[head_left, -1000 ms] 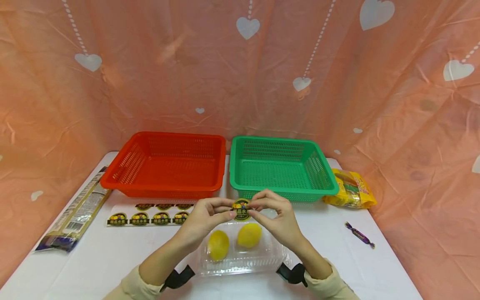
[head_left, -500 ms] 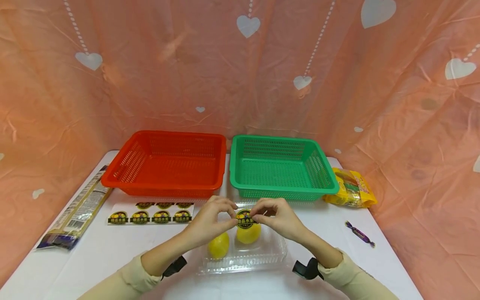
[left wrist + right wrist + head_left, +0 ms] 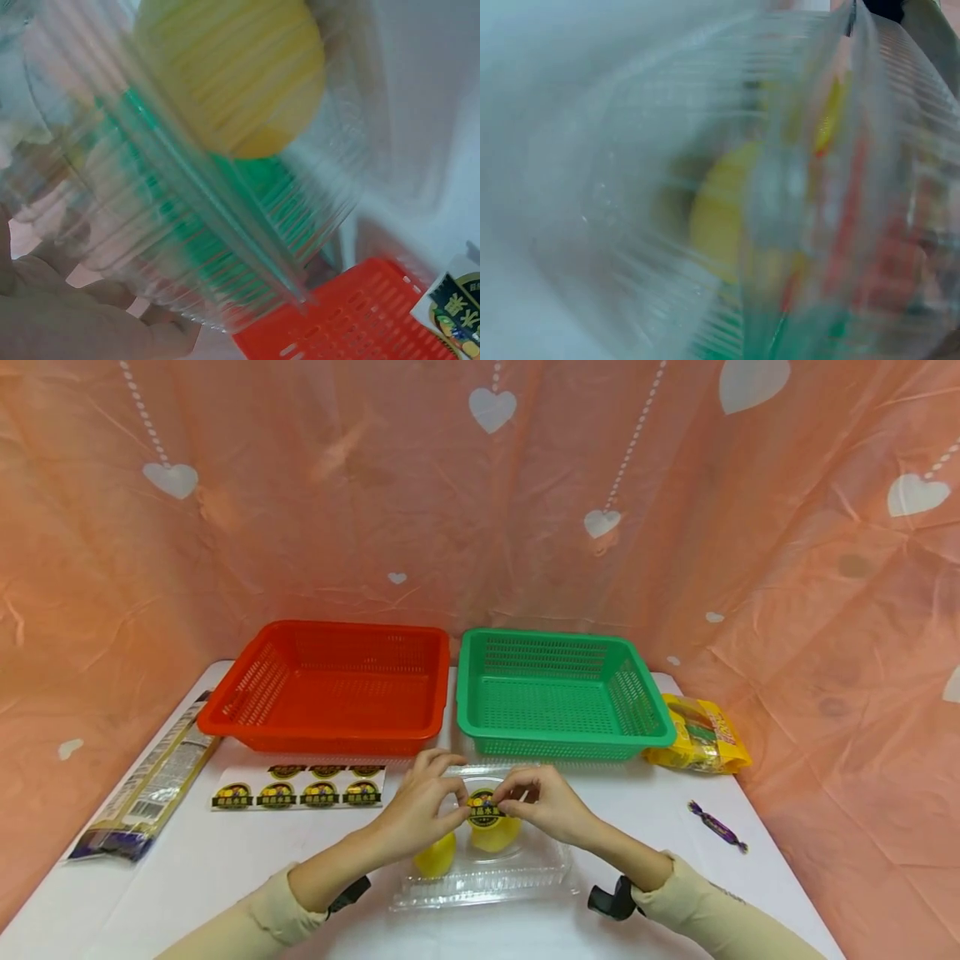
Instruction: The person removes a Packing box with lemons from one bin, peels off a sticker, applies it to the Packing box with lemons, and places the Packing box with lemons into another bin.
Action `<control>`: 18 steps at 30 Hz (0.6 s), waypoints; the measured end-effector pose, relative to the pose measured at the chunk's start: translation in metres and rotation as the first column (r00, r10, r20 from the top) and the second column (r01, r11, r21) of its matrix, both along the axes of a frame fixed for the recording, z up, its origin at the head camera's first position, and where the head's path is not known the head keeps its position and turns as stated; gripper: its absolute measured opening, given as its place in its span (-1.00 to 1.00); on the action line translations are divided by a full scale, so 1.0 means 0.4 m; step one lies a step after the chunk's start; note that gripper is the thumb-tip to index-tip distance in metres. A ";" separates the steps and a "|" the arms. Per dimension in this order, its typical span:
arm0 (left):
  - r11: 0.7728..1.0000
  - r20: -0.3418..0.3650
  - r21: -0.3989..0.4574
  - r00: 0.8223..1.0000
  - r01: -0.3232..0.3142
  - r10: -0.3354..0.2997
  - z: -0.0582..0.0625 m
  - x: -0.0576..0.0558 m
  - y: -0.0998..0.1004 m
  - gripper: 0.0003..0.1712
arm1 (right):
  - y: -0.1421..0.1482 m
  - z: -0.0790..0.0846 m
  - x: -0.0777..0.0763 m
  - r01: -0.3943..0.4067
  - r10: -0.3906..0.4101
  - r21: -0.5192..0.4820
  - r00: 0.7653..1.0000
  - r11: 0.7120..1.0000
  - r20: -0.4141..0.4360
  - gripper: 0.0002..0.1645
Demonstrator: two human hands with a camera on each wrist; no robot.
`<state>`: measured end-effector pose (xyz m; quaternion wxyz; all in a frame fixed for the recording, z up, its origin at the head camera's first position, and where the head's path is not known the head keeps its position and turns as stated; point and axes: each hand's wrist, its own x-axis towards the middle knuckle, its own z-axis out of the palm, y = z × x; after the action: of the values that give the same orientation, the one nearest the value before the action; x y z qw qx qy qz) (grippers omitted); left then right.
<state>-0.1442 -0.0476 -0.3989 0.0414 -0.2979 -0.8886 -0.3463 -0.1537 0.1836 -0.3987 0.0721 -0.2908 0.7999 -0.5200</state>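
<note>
A round black-and-gold fruit sticker (image 3: pixel 483 808) lies close over the lid of a clear plastic clamshell box (image 3: pixel 536 860), upright between both hands. My left hand (image 3: pixel 420 806) pinches its left edge between thumb and forefinger. On the opposite edge, my right hand (image 3: pixel 551 806) grips it with thumb and fingertips. Two yellow lemons sit inside the box: the left lemon (image 3: pixel 435 857) and the right lemon (image 3: pixel 495 837), which the sticker partly covers. Through the ribbed box wall, the left wrist view shows a lemon (image 3: pixel 240 75) and the left hand's fingers (image 3: pixel 97 315). The right wrist view is blurred.
Behind the box stand a red basket (image 3: pixel 330 739) and a green basket (image 3: pixel 555 743). A sheet of stickers (image 3: pixel 300 789) lies left of the hands, beside a long flat packet (image 3: pixel 146 789). A yellow snack bag (image 3: pixel 708 735) and a purple-wrapped candy (image 3: pixel 717 827) lie at right.
Both hands have brought the sticker down and toward the person, from behind the lemons to over the right lemon. The left fingers parted somewhat, then drew in at the sticker's edge again.
</note>
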 end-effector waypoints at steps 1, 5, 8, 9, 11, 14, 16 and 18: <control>1.000 -0.005 -0.005 1.000 -0.001 0.001 -0.001 0.000 0.000 -0.79 | -0.001 -0.002 0.000 0.003 -0.003 -0.001 1.000 1.000 0.004 -0.90; 1.000 -0.023 -0.017 1.000 -0.009 0.008 -0.007 0.001 0.001 -0.78 | -0.004 -0.009 0.001 0.013 -0.013 0.000 1.000 1.000 -0.001 -0.89; 1.000 -0.040 -0.025 0.999 -0.014 0.013 -0.011 0.002 0.002 -0.76 | -0.006 -0.010 0.004 0.009 -0.009 -0.003 1.000 1.000 -0.020 -0.89; 0.999 -0.046 -0.028 0.999 -0.016 0.014 -0.013 0.003 0.002 -0.75 | -0.006 -0.011 0.004 0.009 -0.009 -0.001 1.000 1.000 -0.029 -0.89; 0.999 -0.060 -0.035 0.998 -0.018 0.016 -0.015 0.003 0.003 -0.74 | -0.007 -0.013 0.005 0.012 -0.011 0.011 0.998 1.000 -0.058 -0.91; 0.999 -0.079 -0.046 0.997 -0.022 0.018 -0.018 0.003 0.004 -0.72 | -0.009 -0.019 0.007 0.020 -0.016 0.033 0.993 0.999 -0.115 -0.90; 0.998 -0.087 -0.050 0.996 -0.025 0.020 -0.020 0.002 0.004 -0.72 | -0.010 -0.022 0.009 0.024 -0.018 0.038 0.988 0.999 -0.153 -0.88; 0.998 -0.094 -0.052 0.995 -0.025 0.020 -0.021 0.002 0.005 -0.71 | -0.012 -0.024 0.011 0.025 -0.017 0.041 0.983 0.999 -0.184 -0.84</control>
<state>-0.1434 -0.0457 -0.4075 0.0789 -0.3048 -0.8979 -0.3076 -0.1492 0.1786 -0.4081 -0.0010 -0.3275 0.8172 -0.4743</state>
